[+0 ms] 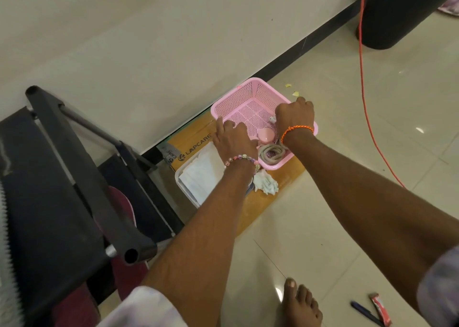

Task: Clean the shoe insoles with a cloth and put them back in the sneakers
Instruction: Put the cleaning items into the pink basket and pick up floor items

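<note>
A pink plastic basket [244, 98] stands on a flat cardboard box [268, 202] by the wall. My right hand [295, 115] is closed over the basket's right rim. My left hand [233, 137] lies over its near left rim with the fingers curled inside. In the basket are a coiled grey cable [270, 154] and a small pink object [265, 135]. A crumpled white cloth [265, 183] lies on the cardboard just in front of the basket. Maroon sole-shaped pieces [121, 207] show under the black rack. No sneakers are in view.
A black folding rack [82, 167] fills the left side. A white tray [185, 190] with white sheets sits next to the basket. An orange cord [365, 103] runs across the tiled floor at right. My bare foot [300, 304], a pen [365, 313] and a red sachet [380, 310] are near the bottom.
</note>
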